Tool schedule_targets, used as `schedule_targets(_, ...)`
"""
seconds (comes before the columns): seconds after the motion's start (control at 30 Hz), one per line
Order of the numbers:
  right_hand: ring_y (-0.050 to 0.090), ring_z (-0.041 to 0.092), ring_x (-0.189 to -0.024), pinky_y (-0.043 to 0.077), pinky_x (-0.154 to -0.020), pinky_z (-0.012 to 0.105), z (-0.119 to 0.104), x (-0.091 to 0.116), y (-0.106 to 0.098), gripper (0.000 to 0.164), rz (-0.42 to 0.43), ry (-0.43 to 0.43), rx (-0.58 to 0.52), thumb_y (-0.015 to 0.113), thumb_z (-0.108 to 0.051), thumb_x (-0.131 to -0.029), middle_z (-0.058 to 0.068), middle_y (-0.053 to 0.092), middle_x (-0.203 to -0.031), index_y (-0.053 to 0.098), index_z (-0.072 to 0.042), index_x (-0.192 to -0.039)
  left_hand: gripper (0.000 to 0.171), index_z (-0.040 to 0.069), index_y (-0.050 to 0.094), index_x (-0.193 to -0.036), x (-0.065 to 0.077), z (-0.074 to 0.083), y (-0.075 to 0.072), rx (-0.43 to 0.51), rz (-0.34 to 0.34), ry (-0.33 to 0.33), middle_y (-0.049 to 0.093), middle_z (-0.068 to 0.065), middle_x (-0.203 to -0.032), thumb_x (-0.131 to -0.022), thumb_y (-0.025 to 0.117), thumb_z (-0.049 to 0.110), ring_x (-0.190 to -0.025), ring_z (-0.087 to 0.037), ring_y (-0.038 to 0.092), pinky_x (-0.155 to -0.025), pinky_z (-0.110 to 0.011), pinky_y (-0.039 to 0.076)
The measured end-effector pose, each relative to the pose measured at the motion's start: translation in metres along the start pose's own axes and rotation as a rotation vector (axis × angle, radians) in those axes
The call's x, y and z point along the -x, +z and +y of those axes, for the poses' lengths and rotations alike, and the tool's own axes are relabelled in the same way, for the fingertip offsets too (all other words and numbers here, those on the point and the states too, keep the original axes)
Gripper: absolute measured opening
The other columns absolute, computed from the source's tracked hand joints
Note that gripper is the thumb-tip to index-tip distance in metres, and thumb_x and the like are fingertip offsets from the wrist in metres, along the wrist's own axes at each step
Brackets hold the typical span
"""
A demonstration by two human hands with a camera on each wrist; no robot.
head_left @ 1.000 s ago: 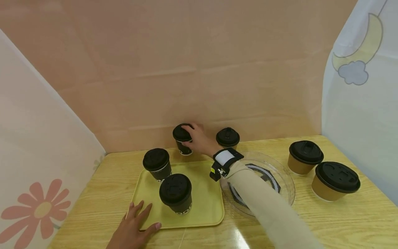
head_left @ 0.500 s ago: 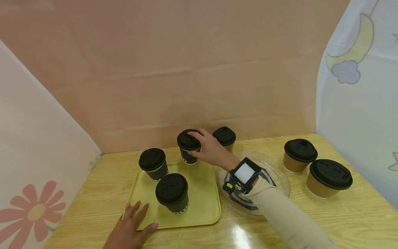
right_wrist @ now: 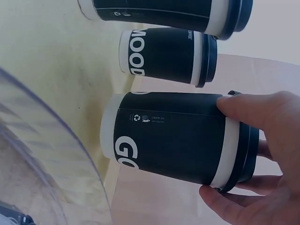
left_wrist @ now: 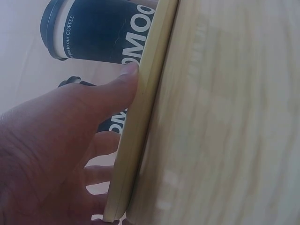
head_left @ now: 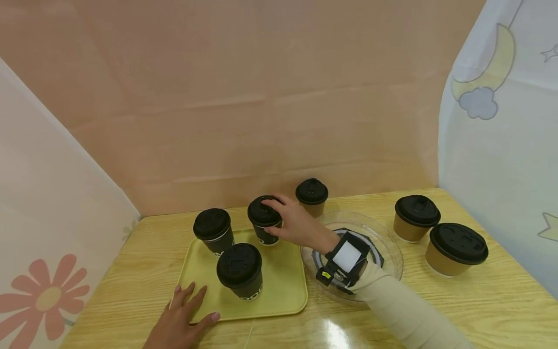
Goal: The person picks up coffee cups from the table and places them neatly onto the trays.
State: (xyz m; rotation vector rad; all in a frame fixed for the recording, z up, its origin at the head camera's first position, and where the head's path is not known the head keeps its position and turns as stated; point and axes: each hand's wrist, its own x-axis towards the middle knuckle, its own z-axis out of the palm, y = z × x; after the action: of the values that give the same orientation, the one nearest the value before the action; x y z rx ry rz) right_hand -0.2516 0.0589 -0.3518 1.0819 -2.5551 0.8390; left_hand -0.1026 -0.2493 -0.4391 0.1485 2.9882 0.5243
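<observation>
With thumb and fingers, my right hand [head_left: 298, 224] grips a black paper coffee cup [right_wrist: 171, 138] near its black lid. That cup is upright over the back of the yellow tray [head_left: 283, 291]; whether its base touches the tray I cannot tell. Two similar lidded cups stand on the tray, a front cup [head_left: 240, 271] and a back-left cup [head_left: 213, 230]. Spread over the tray's front left corner, my left hand [head_left: 180, 317] rests with fairly straight fingers. In the left wrist view its thumb [left_wrist: 117, 89] touches the tray's edge.
Right of the tray lies a clear round plate [head_left: 394, 257] with a dark, pale-ringed thing, partly under my right wrist. Brown cups with black lids stand behind it [head_left: 313, 208] and at the right: one cup [head_left: 410, 228], another cup [head_left: 446, 259]. Cloth walls enclose the table.
My right hand has brought the gripped coffee cup from behind the tray toward me, over its back part. The left hand keeps its place on the tray corner. The head view shifts slightly.
</observation>
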Motion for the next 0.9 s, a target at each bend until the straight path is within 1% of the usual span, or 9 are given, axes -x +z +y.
schedule_targets(0.1,0.061,0.031,-0.109,0.059,-0.085,0.043,-0.001,0.002,0.003,0.062,-0.013,-0.017,0.002,0.078,-0.021,-0.083,0.024,0.047,-0.139,0.051,-0.003,-0.136,0.089,0.007,0.054,-0.138,-0.001,0.000,0.000,-0.015,-0.009,-0.004,0.042,-0.033,-0.143,-0.081,0.051,0.075,-0.130,-0.063,0.020,-0.091,-0.082,0.032)
schedule_targets(0.17,0.059,0.033,-0.112,0.058,-0.086,0.044,-0.002,0.003,0.004,0.062,-0.023,-0.023,0.003,0.078,-0.021,-0.083,0.025,0.046,-0.139,0.052,-0.003,-0.135,0.090,0.006,0.054,-0.138,-0.001,0.000,0.000,-0.019,-0.015,-0.006,0.042,-0.033,-0.143,-0.080,0.050,0.075,-0.130,-0.064,0.020,-0.091,-0.082,0.032)
schedule_targets(0.27,0.058,0.035,-0.114,0.057,-0.088,0.046,-0.004,0.005,0.006,0.061,-0.041,-0.020,0.002,0.078,-0.021,-0.083,0.025,0.047,-0.139,0.052,-0.003,-0.135,0.089,0.006,0.054,-0.137,-0.001,-0.001,0.000,-0.021,-0.018,-0.001,0.043,-0.034,-0.142,-0.081,0.051,0.075,-0.129,-0.064,0.020,-0.092,-0.082,0.031)
schedule_targets(0.37,0.057,0.034,-0.114,0.057,-0.089,0.046,-0.005,0.006,0.008,0.061,-0.059,-0.015,0.015,0.078,-0.022,-0.083,0.024,0.048,-0.138,0.052,-0.005,-0.135,0.087,0.006,0.055,-0.137,-0.001,-0.001,0.000,-0.010,-0.012,0.011,0.043,-0.034,-0.142,-0.082,0.051,0.073,-0.129,-0.064,0.020,-0.092,-0.083,0.031)
schedule_targets(0.5,0.057,0.033,-0.115,0.056,-0.090,0.045,-0.004,0.007,0.011,0.061,-0.069,-0.016,0.044,0.077,-0.023,-0.083,0.022,0.049,-0.138,0.051,-0.006,-0.136,0.084,0.007,0.055,-0.137,-0.001,-0.003,0.001,0.006,-0.001,0.022,0.043,-0.033,-0.143,-0.083,0.052,0.071,-0.130,-0.063,0.020,-0.091,-0.083,0.031)
schedule_targets(0.67,0.057,0.032,-0.115,0.057,-0.089,0.045,-0.005,0.007,0.011,0.061,-0.071,-0.027,0.081,0.077,-0.025,-0.084,0.021,0.049,-0.137,0.051,-0.006,-0.136,0.083,0.007,0.054,-0.138,-0.002,-0.003,0.001,0.003,-0.007,0.023,0.042,-0.033,-0.143,-0.084,0.052,0.071,-0.130,-0.063,0.019,-0.091,-0.083,0.031)
schedule_targets(0.9,0.057,0.034,-0.114,0.057,-0.088,0.045,-0.006,0.006,0.011,0.060,-0.076,-0.029,0.062,0.076,-0.024,-0.084,0.021,0.049,-0.137,0.051,-0.006,-0.136,0.081,0.006,0.055,-0.137,0.000,-0.003,0.000,0.007,0.006,0.033,0.044,-0.035,-0.141,-0.085,0.053,0.068,-0.129,-0.064,0.020,-0.090,-0.083,0.032)
